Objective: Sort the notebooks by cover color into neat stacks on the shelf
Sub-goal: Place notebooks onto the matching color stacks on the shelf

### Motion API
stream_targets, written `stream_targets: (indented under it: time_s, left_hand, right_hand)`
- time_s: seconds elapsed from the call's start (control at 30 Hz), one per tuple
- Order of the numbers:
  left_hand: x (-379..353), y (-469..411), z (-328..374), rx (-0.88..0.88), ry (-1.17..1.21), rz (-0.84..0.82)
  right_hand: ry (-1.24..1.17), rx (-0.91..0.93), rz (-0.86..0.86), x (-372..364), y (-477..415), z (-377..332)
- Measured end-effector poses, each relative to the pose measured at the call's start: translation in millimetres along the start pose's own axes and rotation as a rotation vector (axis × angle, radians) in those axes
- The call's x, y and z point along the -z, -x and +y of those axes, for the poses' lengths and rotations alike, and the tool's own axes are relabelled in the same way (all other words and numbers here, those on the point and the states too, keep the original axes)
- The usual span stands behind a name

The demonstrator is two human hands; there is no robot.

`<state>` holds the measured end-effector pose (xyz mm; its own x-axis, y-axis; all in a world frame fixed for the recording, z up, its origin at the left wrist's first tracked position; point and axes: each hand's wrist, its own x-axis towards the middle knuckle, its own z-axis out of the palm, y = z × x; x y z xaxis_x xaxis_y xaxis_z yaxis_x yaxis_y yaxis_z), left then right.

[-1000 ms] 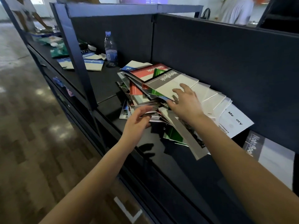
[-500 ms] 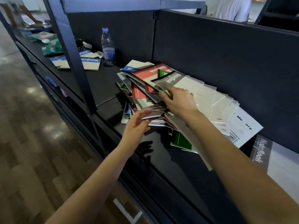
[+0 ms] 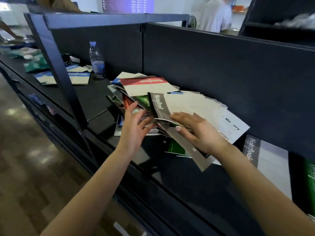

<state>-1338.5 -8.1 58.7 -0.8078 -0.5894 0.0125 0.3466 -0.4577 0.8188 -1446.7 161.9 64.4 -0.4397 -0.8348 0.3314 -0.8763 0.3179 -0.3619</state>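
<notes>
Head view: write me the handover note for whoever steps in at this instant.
Left hand: open, fingers spread against the near side of the mixed pile.
Right hand: lies on the fanned grey-banded notebooks; I cannot tell whether its thumb pinches them.
Things: the pile sits unsorted on the shelf, with a red notebook on top at the back and a green notebook under it.
Done: a separate grey notebook lies apart to the right, beside a green cover at the frame edge.
Left: sort the pile by colour and square each stack.
</notes>
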Motion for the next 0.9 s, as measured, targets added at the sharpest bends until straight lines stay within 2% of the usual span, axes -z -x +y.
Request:
stream_targets:
  time_s: [0.13,0.27,0.4,0.47,0.53,0.73,0.9]
  left_hand:
    - [-12,7,-2,-0.024,-0.025,-0.029]
    - [-22,21,-10,-0.011,-0.118,-0.015]
    - [-20,32,-21,-0.045,-0.243,-0.033]
    - [-21,40,-24,-0.099,-0.330,-0.086]
    - [-25,49,-25,-0.136,-0.371,-0.144]
    - [-62,78,-46,-0.141,-0.437,-0.401]
    - [-111,95,-89,-0.110,-0.474,-0.542]
  right_hand:
    - [-0.013,0.135,0.083,-1,30,-8]
    - [0.067,0.243,0.091,-7,51,-5]
    - [0.068,0.222,0.033,-7,70,0]
    - [-0.008,0.157,0.015,-4,81,1]
    - [-0.134,0.067,0.067,0,93,2]
    - [-0.649,-0.521,0.427,31,132,11]
    - [-0.799,-0.673,0.487,59,192,31]
